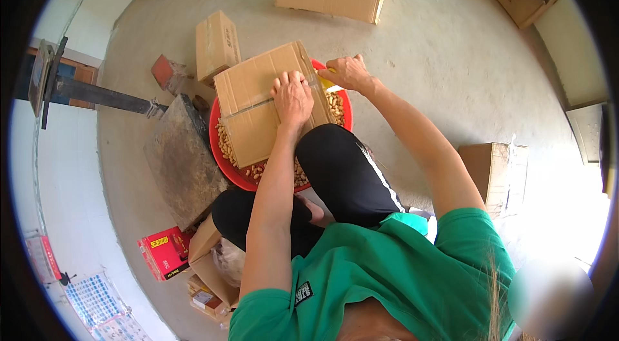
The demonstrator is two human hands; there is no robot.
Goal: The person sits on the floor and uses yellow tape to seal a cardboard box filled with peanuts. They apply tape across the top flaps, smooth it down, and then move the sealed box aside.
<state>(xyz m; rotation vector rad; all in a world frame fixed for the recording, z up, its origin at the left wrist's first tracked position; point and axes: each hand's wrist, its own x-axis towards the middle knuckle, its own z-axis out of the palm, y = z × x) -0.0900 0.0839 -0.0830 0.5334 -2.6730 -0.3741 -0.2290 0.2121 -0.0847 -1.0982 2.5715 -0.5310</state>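
A closed cardboard box (251,130) lies across a round red basket (215,147) of unshelled peanuts (337,108). My left hand (293,99) rests on the box's upper face, fingers curled, near its right side. To the right, my right hand (346,73) is closed around a yellow object at the box's right edge; a yellow and whitish part of it shows below the fingers, its exact kind unclear. A strip of tape runs across the middle of the box.
Left of the basket stands a low block-like stove or table (181,162) with a dark pipe (104,94). Beyond are an upright carton (216,46) and an open carton (326,0). Another carton (493,172) sits at the right, a red box (167,253) lower left. My knees flank the basket's near side.
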